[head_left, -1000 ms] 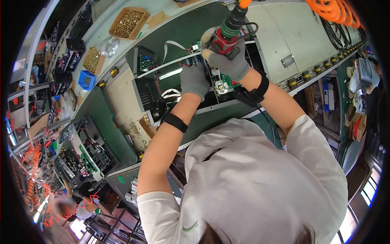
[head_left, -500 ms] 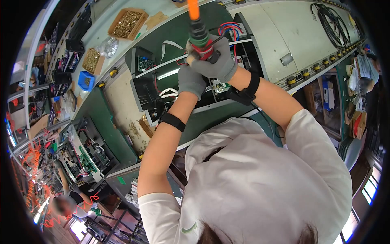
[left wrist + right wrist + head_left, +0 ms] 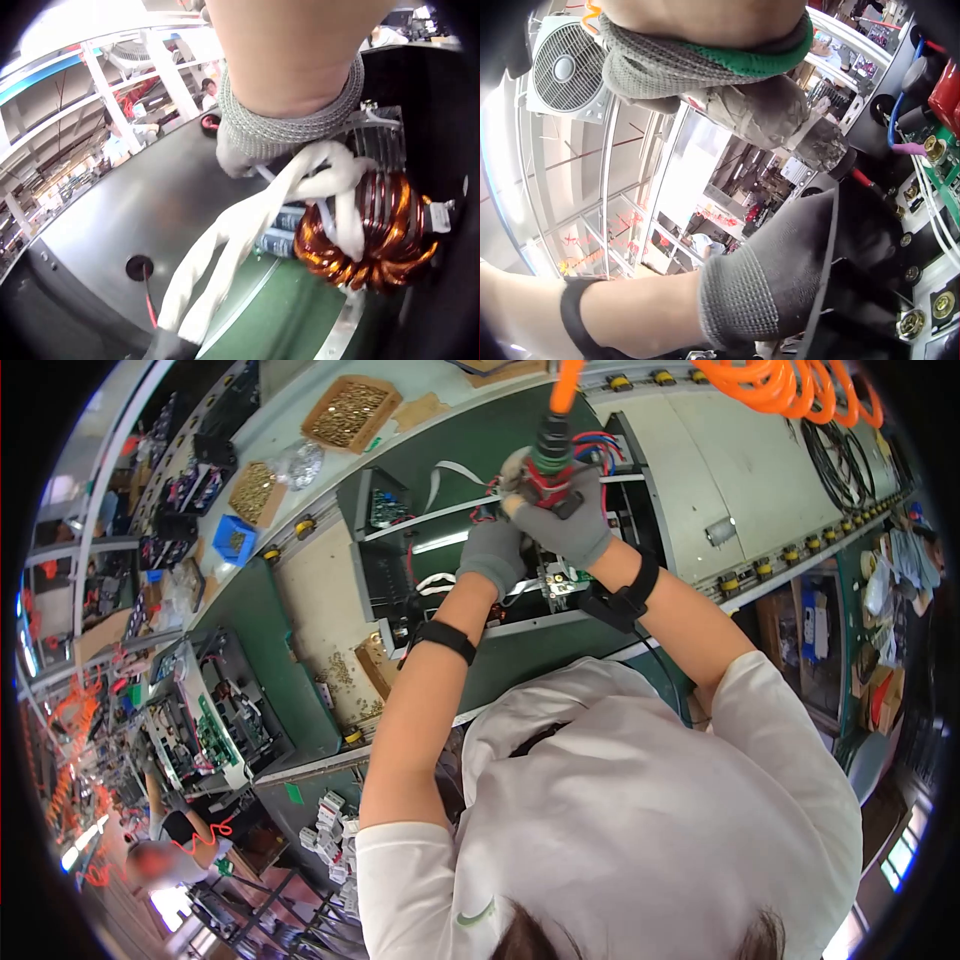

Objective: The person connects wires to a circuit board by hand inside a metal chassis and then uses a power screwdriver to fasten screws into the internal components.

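Note:
In a grey glove, my right hand (image 3: pixel 575 525) grips a red and green air screwdriver (image 3: pixel 551 460) over an open metal chassis (image 3: pixel 395 575). The right wrist view has its red-shafted bit (image 3: pixel 862 178) pointing down near brass screw terminals (image 3: pixel 911 322). My left hand (image 3: pixel 492 550), also gloved, reaches inside the chassis just left of the tool. Its fingers are hidden there, so I cannot tell what they hold. Below its cuff, the left wrist view has a copper-wound coil (image 3: pixel 379 232), white sleeved cables (image 3: pixel 240 232) and blue capacitors (image 3: pixel 277 241).
Boxes of brass fasteners (image 3: pixel 350 412) and a blue bin (image 3: pixel 234 540) stand at the back left. An orange coiled hose (image 3: pixel 790 388) hangs at top right. Another opened chassis (image 3: pixel 205 720) lies at left. Rollers (image 3: pixel 765 567) line the bench edge.
The right hand and screwdriver went left across the chassis towards the left hand, then slightly back right. The left hand stayed inside the chassis. The head view has shifted a little.

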A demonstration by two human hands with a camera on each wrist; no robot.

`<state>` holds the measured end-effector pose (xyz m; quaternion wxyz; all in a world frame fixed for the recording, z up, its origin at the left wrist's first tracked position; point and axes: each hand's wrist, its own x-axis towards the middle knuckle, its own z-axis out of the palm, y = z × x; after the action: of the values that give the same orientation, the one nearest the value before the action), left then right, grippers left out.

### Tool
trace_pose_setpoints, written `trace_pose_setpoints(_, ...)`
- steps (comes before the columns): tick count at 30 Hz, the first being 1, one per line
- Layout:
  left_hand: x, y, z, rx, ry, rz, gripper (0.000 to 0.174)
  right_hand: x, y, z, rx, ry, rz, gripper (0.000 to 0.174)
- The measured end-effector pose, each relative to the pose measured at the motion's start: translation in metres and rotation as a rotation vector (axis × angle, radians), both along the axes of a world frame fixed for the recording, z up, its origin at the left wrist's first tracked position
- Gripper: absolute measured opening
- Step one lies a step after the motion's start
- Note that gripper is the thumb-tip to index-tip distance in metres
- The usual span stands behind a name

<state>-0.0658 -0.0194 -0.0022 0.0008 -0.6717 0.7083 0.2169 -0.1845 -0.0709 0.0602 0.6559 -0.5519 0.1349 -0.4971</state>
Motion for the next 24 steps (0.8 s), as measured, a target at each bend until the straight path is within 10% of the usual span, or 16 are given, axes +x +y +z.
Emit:
trace_pose_setpoints(12, 0.028, 0.076, 0.092, -0.257, 0.096, 0.155, 0.044, -0.104, -0.009, 0.108, 0.195, 0.340, -0.430, 0.030)
trace_pose_setpoints(20, 0.105, 0.136, 0.077, -0.131, -0.032, 0.992, 0.052, -0.165, -0.101, 0.012, 0.381, 1.038, -0.411, 0.031)
trace_pose_setpoints(24, 0.128, 0.116, 0.078, 0.213, 0.131, 0.947, 0.061, -0.141, -0.131, -0.020, 0.308, 1.194, -0.302, 0.043)
